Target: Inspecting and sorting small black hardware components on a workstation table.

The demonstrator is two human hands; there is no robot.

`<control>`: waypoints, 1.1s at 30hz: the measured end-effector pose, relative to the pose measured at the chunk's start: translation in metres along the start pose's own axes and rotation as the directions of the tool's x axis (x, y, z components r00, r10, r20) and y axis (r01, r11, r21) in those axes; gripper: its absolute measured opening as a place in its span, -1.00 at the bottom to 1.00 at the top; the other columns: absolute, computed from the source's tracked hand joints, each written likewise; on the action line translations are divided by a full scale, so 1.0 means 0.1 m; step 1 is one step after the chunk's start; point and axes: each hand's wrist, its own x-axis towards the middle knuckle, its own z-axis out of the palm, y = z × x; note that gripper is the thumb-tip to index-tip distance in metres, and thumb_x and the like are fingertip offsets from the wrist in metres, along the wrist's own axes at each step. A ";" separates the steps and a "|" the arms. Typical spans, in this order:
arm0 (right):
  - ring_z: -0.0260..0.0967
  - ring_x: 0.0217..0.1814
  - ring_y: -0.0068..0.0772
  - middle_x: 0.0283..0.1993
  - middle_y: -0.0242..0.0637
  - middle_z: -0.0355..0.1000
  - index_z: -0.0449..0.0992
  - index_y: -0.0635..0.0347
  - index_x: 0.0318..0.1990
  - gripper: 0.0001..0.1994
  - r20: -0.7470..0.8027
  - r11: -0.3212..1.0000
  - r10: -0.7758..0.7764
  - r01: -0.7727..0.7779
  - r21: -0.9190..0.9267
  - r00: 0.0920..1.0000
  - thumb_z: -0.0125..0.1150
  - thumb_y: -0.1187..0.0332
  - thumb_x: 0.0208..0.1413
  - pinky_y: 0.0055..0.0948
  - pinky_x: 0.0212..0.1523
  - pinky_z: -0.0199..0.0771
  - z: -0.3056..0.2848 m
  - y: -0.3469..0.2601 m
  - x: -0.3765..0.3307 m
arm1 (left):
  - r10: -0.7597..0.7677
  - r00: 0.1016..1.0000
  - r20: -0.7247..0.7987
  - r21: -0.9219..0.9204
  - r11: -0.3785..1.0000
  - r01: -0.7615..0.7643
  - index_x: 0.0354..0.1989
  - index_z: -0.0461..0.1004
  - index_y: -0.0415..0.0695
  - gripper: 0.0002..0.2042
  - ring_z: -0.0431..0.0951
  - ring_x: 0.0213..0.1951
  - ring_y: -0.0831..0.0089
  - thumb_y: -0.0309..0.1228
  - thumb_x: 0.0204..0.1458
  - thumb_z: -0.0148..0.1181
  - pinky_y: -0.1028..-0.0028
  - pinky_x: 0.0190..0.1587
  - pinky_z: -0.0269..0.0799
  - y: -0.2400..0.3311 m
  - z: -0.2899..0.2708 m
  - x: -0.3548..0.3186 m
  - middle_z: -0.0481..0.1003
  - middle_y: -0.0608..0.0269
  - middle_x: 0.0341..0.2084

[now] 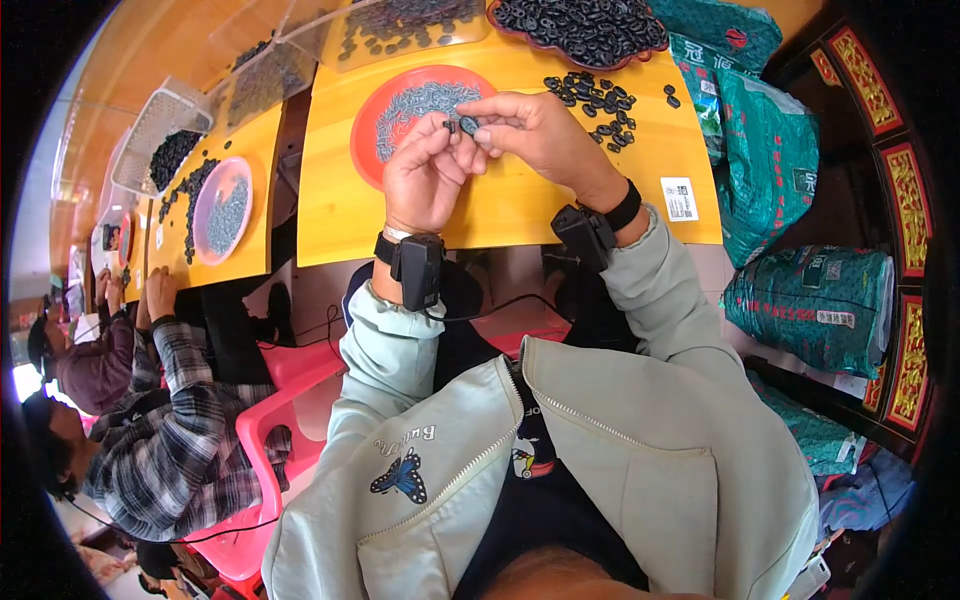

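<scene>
My right hand (545, 135) pinches a small dark oval plastic part (468, 125) between thumb and fingertips. Close against it, my left hand (425, 180) has its thumb and fingers closed on a small black piece (450, 127), mostly covered by the fingertips. Both hands meet over the near right side of a round red tray (364, 150), which holds a heap of small silvery metal pieces (420, 100). Loose black oval parts (605, 105) lie on the yellow table to the right of my hands.
A bowl (580, 62) heaped with black parts stands at the far edge, beside a clear bin (340, 50). Green sacks (765, 160) line the right side. At left, another person (170, 430) sits at a table bearing a pink basin (205, 200) and a white basket (140, 130).
</scene>
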 end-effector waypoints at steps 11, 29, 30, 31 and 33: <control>0.39 -0.45 -0.59 -0.42 -0.36 0.41 0.45 0.44 -0.05 -0.72 -0.031 0.999 -0.024 0.025 0.031 0.999 0.08 0.55 0.05 -0.65 -0.38 0.40 0.07 -0.15 -0.03 | -0.003 1.000 0.030 -0.012 1.000 0.003 -0.36 0.30 -0.21 -0.87 0.39 -0.43 0.27 -0.40 0.09 -0.06 0.34 -0.26 0.32 0.00 -0.01 0.01 0.37 0.13 -0.56; 0.39 -0.48 -0.59 -0.49 -0.35 0.40 0.48 0.44 -0.12 -0.75 -0.010 0.997 -0.020 0.021 0.076 1.000 0.15 0.55 0.01 -0.64 -0.44 0.37 0.08 -0.18 -0.02 | -0.029 0.998 0.052 -0.062 0.998 0.032 -0.32 0.33 -0.20 -0.90 0.42 -0.41 0.35 -0.43 0.11 -0.07 0.36 -0.26 0.37 -0.03 -0.07 0.04 0.41 0.20 -0.43; 0.39 -0.49 -0.58 -0.49 -0.35 0.40 0.47 0.44 -0.12 -0.75 -0.008 0.998 -0.027 0.028 0.062 1.000 0.15 0.55 0.01 -0.64 -0.44 0.38 0.08 -0.19 -0.01 | -0.027 0.998 0.050 -0.061 0.998 0.030 -0.32 0.33 -0.20 -0.90 0.42 -0.41 0.35 -0.43 0.11 -0.07 0.36 -0.26 0.37 -0.03 -0.08 0.04 0.41 0.20 -0.43; 0.39 -0.49 -0.58 -0.49 -0.35 0.40 0.47 0.44 -0.12 -0.75 -0.006 0.998 -0.035 0.035 0.047 0.999 0.15 0.55 0.01 -0.64 -0.44 0.38 0.08 -0.19 -0.01 | -0.028 0.999 0.040 -0.056 0.998 0.031 -0.33 0.33 -0.20 -0.90 0.42 -0.40 0.35 -0.43 0.11 -0.06 0.35 -0.25 0.37 -0.02 -0.09 0.04 0.41 0.21 -0.43; 0.38 -0.50 -0.59 -0.49 -0.35 0.40 0.47 0.44 -0.11 -0.74 -0.006 0.998 -0.039 0.039 0.056 0.999 0.14 0.55 0.02 -0.64 -0.44 0.38 0.09 -0.19 -0.01 | -0.031 0.999 0.030 -0.053 0.998 0.033 -0.33 0.33 -0.20 -0.90 0.42 -0.40 0.35 -0.43 0.11 -0.06 0.35 -0.25 0.37 -0.02 -0.08 0.03 0.41 0.21 -0.43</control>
